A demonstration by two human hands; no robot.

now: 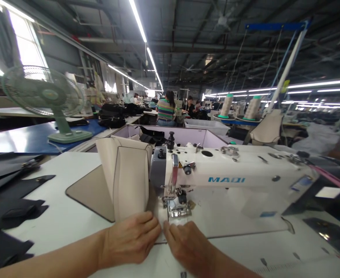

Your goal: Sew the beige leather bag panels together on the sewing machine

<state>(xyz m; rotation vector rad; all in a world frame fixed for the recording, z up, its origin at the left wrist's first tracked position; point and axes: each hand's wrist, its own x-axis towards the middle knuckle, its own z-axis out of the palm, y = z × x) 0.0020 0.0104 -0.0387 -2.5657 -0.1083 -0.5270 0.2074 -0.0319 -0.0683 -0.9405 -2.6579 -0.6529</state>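
A beige sewn panel with dark edging (131, 177) stands folded up on the white table, left of the sewing machine (230, 170). My left hand (132, 237) is closed on its lower edge, with the fingertips curled under. Close by on the right, my right hand (189, 245) has its fingers pinched together at the panel's edge, just in front of the presser foot (179, 211). The two hands nearly meet, and the stretch of material between them is partly hidden by the fingers. The needle area sits right above my right fingertips.
Dark cut pieces (13, 204) lie along the table's left side. A green fan (61, 133) stands on a blue table behind them. Beyond the machine are a lilac-walled bin (184, 135), thread cones (226, 106) and a person in a striped top (165, 110).
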